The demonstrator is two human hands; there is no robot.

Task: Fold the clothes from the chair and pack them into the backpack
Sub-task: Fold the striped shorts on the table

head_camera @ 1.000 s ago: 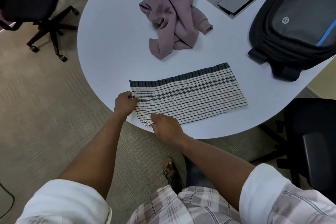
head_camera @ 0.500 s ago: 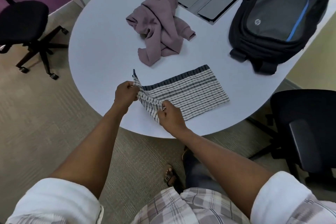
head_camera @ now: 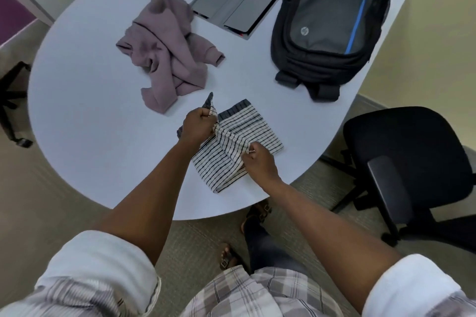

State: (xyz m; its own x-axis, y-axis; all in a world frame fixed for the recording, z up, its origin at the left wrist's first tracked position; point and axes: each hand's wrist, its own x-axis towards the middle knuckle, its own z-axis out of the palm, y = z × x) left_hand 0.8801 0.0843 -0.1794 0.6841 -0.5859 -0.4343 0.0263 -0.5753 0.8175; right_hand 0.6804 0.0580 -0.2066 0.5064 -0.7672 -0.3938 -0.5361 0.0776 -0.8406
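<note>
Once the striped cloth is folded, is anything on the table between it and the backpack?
Nothing visible: bare table lies between the striped cloth and the backpack. The mauve garment sits off to the left. The backpack looks zipped shut, though.

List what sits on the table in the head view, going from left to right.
Mauve garment → striped cloth, held by the left hand and right hand → grey folder → backpack. The cloth and folder overlap somewhat in their left-to-right spans.
</note>
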